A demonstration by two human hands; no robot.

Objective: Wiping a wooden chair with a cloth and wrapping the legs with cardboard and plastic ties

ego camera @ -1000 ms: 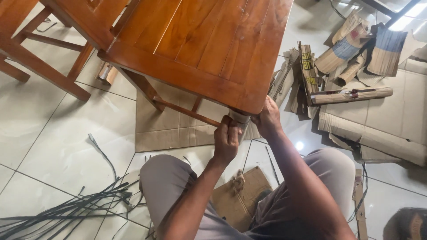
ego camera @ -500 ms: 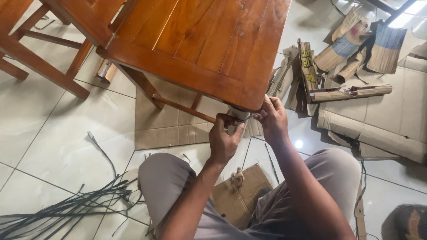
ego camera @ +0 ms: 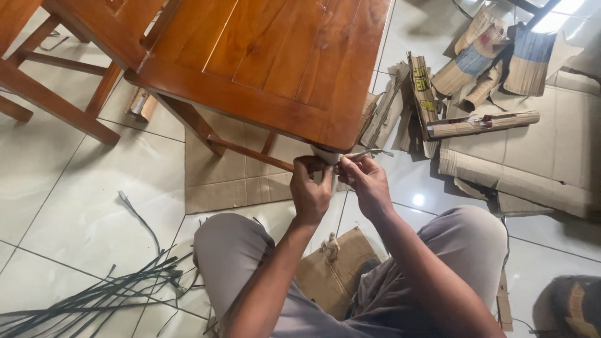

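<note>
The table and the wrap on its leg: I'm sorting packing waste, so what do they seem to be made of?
The table looks like solid wood with a glossy reddish-brown varnish: plank seams and grain show. The wrap on the leg, held by the left hand and right hand, seems to be greyish cardboard or paper, matte; too hidden to be sure.
</note>
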